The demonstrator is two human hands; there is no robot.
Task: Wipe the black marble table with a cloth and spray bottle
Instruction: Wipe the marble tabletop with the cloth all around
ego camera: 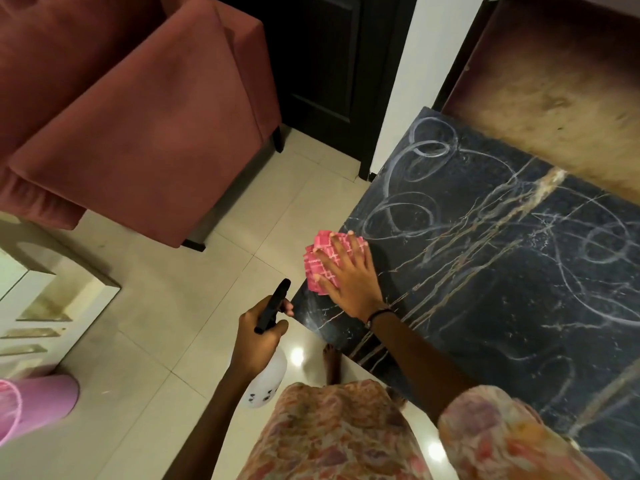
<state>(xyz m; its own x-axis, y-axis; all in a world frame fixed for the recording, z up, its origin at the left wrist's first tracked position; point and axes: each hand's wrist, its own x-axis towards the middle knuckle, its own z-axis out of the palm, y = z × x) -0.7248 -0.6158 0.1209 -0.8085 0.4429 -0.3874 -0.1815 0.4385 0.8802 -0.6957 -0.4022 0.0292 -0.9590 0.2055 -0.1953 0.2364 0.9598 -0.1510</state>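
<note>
The right hand (349, 271) lies flat with straight, spread fingers on a pink cloth (327, 259), pressing it down on the black marble table (502, 271) near the table's left edge. White swirly marks cover the table top. The left hand (258, 332) is curled around the black top of a white spray bottle (266, 379), holding it over the pale floor tiles (156, 341) just beside the table. A red sofa (138, 126) stands well away.
</note>
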